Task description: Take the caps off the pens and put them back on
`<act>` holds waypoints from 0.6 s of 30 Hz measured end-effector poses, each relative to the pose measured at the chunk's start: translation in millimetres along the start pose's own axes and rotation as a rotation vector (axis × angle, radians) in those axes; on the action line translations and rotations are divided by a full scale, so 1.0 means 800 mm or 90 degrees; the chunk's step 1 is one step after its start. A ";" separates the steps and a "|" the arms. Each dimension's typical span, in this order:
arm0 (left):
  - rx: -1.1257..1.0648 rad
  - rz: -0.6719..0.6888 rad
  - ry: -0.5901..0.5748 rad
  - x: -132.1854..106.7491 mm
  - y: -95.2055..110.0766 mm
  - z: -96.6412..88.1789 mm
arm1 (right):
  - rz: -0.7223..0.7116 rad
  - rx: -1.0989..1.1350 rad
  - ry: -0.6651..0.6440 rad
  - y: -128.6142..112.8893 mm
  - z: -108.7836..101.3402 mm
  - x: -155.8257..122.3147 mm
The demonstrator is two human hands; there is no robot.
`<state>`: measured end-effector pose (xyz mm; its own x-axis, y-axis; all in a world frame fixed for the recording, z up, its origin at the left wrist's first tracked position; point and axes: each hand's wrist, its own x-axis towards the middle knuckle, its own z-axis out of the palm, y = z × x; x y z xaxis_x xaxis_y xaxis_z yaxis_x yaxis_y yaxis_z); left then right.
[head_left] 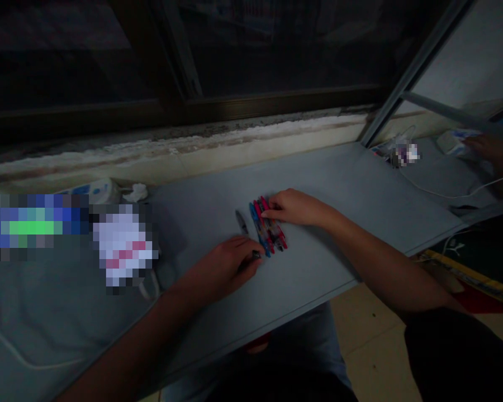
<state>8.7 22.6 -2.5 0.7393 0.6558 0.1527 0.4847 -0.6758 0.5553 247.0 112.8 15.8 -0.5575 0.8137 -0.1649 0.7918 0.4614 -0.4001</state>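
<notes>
Gently, your right fingers [270, 209] rest flat on the pens [270, 229], steadying them, while your left fingers [245, 258] pinch a small dark piece [256, 255].

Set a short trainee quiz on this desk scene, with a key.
1. True or false: the fingers of the right hand lie on the group of red and blue pens.
2. Multiple choice: where is the single dark pen?
A. Apart from the group, to its left in this view
B. Lying across the group
C. Held in the right hand
3. Short answer: which hand is curled at the near end of the group?

Key:
1. True
2. A
3. The left hand
</notes>
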 end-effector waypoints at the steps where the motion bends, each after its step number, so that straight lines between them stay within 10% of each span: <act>1: 0.001 0.004 0.001 0.000 -0.001 0.000 | 0.001 0.002 0.001 0.000 0.001 0.001; 18: 0.025 -0.074 0.019 -0.005 0.004 -0.001 | 0.040 0.019 0.057 -0.028 0.020 -0.002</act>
<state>7.1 18.1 -0.6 0.6630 0.7399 0.1137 0.5847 -0.6067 0.5387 226.5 95.3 10.7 -0.4817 0.8694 -0.1101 0.8158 0.3990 -0.4186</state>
